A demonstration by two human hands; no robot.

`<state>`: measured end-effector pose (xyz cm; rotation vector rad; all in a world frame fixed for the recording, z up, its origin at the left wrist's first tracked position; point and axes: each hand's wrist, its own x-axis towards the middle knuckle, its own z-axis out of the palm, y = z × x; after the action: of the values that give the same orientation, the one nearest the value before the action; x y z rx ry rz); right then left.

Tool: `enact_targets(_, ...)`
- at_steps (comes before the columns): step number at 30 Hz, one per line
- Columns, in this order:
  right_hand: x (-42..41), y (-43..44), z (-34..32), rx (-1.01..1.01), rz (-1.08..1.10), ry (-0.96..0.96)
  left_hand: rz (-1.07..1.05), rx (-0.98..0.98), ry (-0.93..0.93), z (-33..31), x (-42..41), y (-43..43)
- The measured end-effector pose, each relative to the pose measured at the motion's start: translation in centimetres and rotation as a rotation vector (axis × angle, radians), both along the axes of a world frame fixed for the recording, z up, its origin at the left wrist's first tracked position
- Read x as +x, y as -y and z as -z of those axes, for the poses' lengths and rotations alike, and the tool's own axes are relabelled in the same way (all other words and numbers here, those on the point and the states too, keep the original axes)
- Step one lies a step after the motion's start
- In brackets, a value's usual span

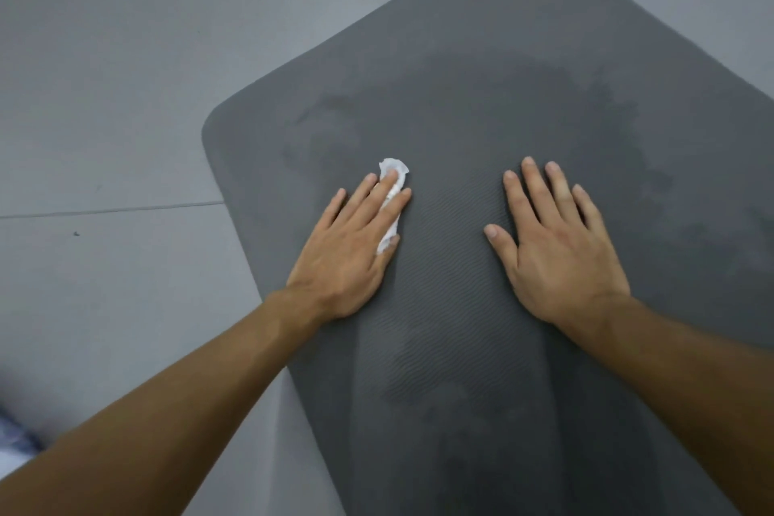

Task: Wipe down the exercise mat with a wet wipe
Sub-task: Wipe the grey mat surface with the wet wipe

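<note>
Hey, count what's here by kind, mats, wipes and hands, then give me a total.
Exercise mat: 1
Wet wipe: 1
Hands: 2 (left hand pressing the wipe, right hand flat on the mat)
Total: 4

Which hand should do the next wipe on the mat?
Left. The left hand presses the wet wipe onto the mat with straight fingers. The right hand lies flat on the mat, holding no wipe.

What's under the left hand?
A crumpled white wet wipe, pressed by the left hand onto the grey exercise mat. The wipe's middle is covered.
</note>
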<state>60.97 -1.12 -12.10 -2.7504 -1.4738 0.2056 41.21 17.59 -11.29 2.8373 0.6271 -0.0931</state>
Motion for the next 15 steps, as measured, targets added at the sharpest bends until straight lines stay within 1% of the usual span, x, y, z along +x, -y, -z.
enact_targets(2, -1.1, -0.2, -0.1, -0.003, 0.028, -0.028, -0.008, -0.026, 0.012, 0.1, -0.8, -0.9)
enact_targets(4, -3.2, -0.2, -0.1, -0.007, 0.009, -0.046, -0.118, -0.05, 0.049, 0.2, -2.3, -2.5)
enact_targets(7, -6.3, 0.6, 0.0, -0.008, -0.075, -0.059, -0.332, -0.069, 0.1, 0.3, -4.2, -4.1)
enact_targets(9, -7.3, 1.0, -0.1, -0.009, -0.111, -0.071, -0.405, -0.059, 0.09, 0.3, -4.4, -4.3)
enact_targets(10, -7.5, 1.2, -0.1, -0.003, -0.124, -0.068, -0.407, -0.055, 0.079, 0.3, -4.2, -4.0)
enact_targets(12, -7.6, 1.2, -0.2, -0.004, -0.134, -0.067, -0.313, -0.05, 0.053, 0.0, -4.0, -2.7)
enact_targets(15, -7.7, 1.2, -0.2, -0.003, -0.133, -0.068, -0.023, -0.013, 0.011, -0.5, -4.4, 1.1)
